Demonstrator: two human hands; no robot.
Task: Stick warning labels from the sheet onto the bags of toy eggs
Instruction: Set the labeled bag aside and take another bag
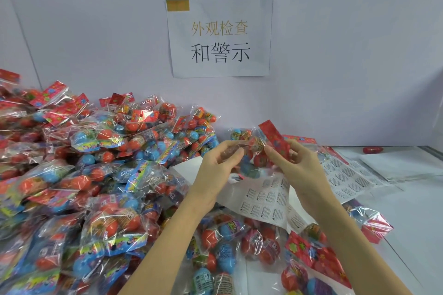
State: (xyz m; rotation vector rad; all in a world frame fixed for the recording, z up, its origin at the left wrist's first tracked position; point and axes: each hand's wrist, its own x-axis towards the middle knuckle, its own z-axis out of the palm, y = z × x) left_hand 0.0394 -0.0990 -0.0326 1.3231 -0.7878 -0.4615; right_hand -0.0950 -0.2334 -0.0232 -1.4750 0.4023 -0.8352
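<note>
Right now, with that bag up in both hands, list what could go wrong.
1. The crinkly clear bag of red and blue toy eggs, pinched by the left hand and right hand, may wrinkle a label.
2. The white warning-label sheet lies half under loose bags and could crease.
3. Labelled and unlabelled bags may mix in the big pile.

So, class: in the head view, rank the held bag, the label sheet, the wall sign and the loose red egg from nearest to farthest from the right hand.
1. Held bag, gripped by the right hand.
2. Label sheet, just below.
3. Loose red egg, far right on the table.
4. Wall sign, up behind.
</note>
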